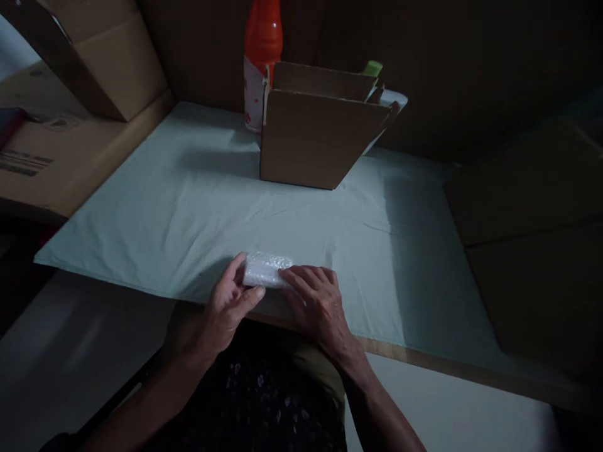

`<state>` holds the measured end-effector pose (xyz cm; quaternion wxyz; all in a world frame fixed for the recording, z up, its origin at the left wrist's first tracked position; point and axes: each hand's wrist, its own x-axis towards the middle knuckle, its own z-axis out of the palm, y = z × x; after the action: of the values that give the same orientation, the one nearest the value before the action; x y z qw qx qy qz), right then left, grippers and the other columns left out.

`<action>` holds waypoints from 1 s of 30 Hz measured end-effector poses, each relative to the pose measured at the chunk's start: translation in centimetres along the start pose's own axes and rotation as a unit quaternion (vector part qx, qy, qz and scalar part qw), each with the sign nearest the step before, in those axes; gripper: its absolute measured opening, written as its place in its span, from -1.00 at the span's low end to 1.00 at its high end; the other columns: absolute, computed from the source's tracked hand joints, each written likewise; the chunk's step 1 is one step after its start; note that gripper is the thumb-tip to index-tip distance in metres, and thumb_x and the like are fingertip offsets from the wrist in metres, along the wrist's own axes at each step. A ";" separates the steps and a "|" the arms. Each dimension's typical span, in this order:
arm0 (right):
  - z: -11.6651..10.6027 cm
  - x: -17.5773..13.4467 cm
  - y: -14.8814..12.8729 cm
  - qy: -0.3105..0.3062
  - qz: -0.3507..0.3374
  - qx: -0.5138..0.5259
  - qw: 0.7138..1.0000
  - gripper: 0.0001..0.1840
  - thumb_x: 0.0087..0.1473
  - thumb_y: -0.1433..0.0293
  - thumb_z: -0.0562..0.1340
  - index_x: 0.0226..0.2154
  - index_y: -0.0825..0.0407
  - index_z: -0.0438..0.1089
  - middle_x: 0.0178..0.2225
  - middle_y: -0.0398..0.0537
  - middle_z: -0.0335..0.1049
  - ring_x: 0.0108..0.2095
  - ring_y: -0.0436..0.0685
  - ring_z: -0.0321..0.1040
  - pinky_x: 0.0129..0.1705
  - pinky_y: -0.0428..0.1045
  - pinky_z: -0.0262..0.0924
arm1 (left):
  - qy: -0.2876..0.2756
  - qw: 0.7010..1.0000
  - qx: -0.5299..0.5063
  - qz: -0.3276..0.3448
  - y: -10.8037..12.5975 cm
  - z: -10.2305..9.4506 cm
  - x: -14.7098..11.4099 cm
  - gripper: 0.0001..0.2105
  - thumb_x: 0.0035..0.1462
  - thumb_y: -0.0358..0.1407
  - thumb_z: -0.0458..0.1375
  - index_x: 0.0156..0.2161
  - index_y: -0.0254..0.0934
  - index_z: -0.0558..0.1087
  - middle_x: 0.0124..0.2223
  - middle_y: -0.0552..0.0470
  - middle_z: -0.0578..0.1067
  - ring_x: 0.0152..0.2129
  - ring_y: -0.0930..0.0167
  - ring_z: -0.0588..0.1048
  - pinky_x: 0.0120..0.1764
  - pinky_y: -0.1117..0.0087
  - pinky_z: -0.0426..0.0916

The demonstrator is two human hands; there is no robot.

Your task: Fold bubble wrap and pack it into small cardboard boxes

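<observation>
A small bundle of clear bubble wrap point(266, 269) is between my two hands, close to the front edge of the cloth-covered table. What the wrap encloses, if anything, cannot be made out. My left hand point(232, 304) grips the bundle's left end, thumb along the near side and fingers behind it. From the right, my right hand point(318, 297) curls its fingers over the other end and hides that part. Beneath both hands lies the pale green cloth point(282, 220).
An open cardboard box point(311, 138) stands at the back centre, a white object point(393, 98) and a green cap point(372, 68) at its right. Behind it rises an orange-red bottle point(264, 37). More cardboard boxes flank the table at left point(117, 69) and right point(532, 251).
</observation>
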<state>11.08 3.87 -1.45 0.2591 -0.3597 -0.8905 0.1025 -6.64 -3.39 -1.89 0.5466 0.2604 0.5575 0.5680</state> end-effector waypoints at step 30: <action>-4.2 -3.6 6.1 0.002 0.321 0.310 0.895 -0.57 0.23 0.03 0.17 -0.11 0.02 0.46 -0.39 -0.11 0.45 -0.43 0.06 0.33 -0.42 -0.09 0.23 | 0.026 0.659 0.582 0.477 18.8 10.9 25.7 -0.79 0.17 -0.33 0.09 -0.15 -0.26 0.53 -0.14 -0.13 0.58 0.01 0.12 0.44 0.24 -0.15 0.06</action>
<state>19.10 5.71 -1.49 0.3121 -0.5278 -0.6491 0.4502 -9.83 27.97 9.94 -0.0767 0.7404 0.5877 0.3170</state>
